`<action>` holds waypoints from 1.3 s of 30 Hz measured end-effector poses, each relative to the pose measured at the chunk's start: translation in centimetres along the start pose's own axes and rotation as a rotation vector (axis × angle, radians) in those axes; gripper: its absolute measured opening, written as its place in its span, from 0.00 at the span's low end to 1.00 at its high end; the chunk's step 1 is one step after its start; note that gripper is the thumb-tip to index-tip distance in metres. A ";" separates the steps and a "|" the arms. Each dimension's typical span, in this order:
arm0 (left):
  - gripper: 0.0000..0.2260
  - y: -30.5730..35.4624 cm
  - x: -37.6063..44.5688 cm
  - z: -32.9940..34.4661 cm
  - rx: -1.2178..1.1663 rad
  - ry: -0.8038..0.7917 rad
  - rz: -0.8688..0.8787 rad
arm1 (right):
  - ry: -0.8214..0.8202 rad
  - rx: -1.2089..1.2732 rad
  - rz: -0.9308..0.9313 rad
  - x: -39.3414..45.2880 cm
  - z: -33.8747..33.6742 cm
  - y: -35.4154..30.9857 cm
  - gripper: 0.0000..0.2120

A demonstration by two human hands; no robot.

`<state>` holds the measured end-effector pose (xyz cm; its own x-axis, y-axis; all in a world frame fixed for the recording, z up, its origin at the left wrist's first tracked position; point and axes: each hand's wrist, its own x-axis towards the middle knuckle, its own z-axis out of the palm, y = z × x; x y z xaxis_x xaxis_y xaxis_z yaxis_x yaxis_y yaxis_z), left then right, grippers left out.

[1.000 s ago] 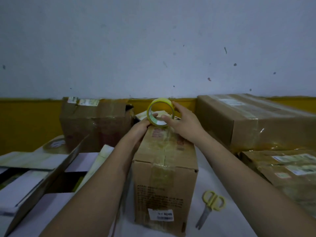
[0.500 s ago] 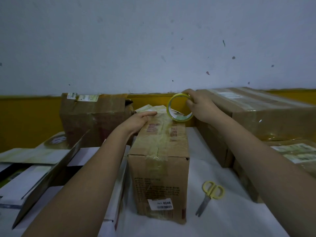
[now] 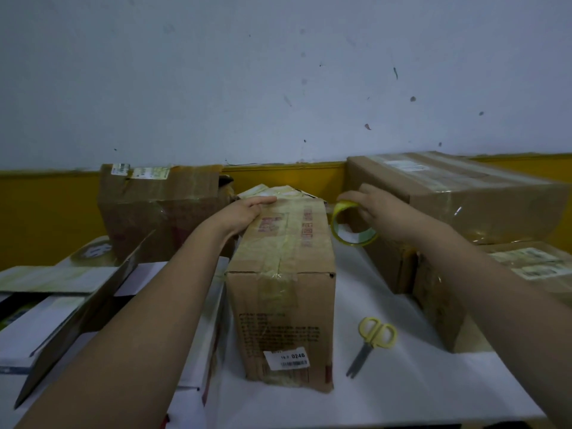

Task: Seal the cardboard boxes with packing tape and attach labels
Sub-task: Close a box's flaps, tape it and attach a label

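The left hand [image 3: 244, 212] lies flat, fingers straight, on top of the taped cardboard box [image 3: 284, 274] standing mid-desk [image 3: 402, 391]. The right hand [image 3: 371, 205] grips the tape roll [image 3: 353, 226] just right of the box. Scissors [image 3: 371, 342] lie nearby.

**Readable text: one number only**

The middle cardboard box [image 3: 280, 274] carries a white label [image 3: 287, 358] at the lower edge of its near face, with "0246" above a barcode. The red printing on its top and the labels on other boxes are too blurred to read.
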<state>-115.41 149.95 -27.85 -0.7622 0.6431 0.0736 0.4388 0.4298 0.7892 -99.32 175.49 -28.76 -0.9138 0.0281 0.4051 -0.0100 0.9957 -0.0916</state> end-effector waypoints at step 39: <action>0.25 -0.8 1.4 5.6 -0.560 0.001 -0.359 | -0.065 0.867 0.769 -4.3 5.6 -1.4 0.34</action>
<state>-114.17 154.02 -31.82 -0.8155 0.5208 -0.2524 -0.1559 0.2223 0.9624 -97.70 173.53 -35.51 -0.8185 0.5698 -0.0736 0.3052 0.3227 -0.8959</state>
